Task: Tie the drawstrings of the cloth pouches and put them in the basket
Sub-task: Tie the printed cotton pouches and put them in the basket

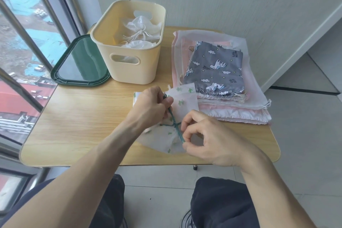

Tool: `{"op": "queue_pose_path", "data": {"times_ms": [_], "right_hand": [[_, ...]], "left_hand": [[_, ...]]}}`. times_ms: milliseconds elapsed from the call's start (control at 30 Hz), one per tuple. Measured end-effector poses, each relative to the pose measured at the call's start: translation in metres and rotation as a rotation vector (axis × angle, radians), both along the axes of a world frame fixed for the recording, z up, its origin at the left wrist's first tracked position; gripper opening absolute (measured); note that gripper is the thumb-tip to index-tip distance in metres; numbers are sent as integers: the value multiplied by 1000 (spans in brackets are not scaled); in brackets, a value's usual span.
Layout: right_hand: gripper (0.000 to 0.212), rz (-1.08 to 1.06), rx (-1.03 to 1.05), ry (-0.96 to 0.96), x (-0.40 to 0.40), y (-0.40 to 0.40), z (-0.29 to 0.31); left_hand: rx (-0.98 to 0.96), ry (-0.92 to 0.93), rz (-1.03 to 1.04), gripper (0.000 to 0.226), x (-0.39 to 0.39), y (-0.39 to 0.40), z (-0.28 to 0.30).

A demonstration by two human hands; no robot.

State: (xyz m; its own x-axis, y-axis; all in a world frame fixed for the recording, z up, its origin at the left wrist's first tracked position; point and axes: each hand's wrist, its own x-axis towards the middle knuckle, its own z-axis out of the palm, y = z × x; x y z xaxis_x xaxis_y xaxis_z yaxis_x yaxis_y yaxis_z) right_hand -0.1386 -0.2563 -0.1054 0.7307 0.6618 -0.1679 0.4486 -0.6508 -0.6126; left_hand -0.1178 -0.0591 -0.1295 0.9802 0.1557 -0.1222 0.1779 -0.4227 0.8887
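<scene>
At the pale wooden table, my left hand and right hand each pinch an end of the green drawstring on the white cactus-print cloth pouch — uneven pulling could slip the half-formed knot.

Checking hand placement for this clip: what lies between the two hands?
In the head view, the green drawstring runs taut from the left hand to the right hand, crossing the gathered neck of the cactus-print pouch at its knot.
</scene>
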Motion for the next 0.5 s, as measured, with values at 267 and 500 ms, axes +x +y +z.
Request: {"op": "queue_pose_path", "data": {"times_ms": [267,500], "right_hand": [[15,-260,357,18,6,3,-1],[25,-343,556,17,11,7,-9]], "left_hand": [[-66,156,-417,54,-14,15,22],[-38,47,-571,48,-14,20,17]]}}
